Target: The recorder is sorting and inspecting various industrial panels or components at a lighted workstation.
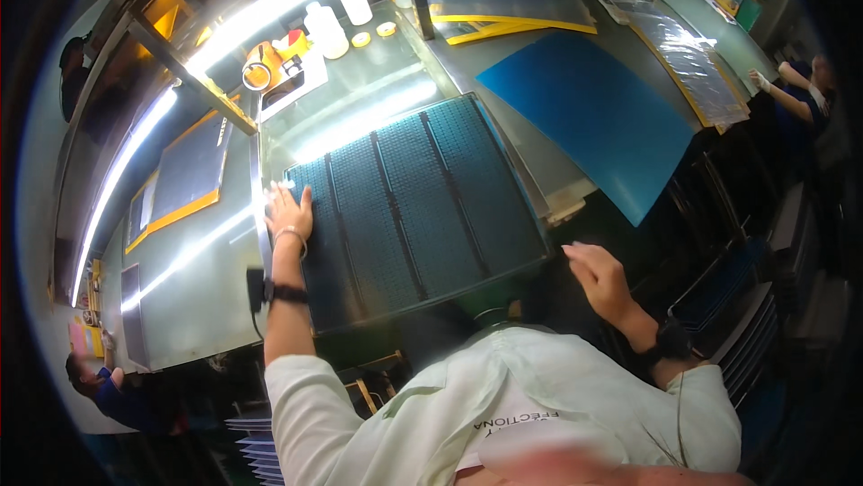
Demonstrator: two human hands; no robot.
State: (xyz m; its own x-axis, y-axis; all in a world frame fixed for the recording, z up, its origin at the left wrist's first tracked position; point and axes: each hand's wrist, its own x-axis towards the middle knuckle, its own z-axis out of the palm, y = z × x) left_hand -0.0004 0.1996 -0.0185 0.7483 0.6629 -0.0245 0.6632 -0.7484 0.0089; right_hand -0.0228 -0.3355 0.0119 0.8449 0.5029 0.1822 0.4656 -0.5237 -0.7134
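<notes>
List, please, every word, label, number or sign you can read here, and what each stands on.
White shirt front: dark, upside-down lettering; I won't copy it out.
Yellow-edged, dark rectangular sheet at left: small marking, too blurred to read.
Dark blue-green, rectangular panel by the left hand: no text seen.

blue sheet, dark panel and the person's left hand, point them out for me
Blue sheet (589,117): head view, middle of its flat upper face
Dark panel (429,207): head view, surface between two darker strips
Left hand (289,214): head view, back of the hand
</notes>
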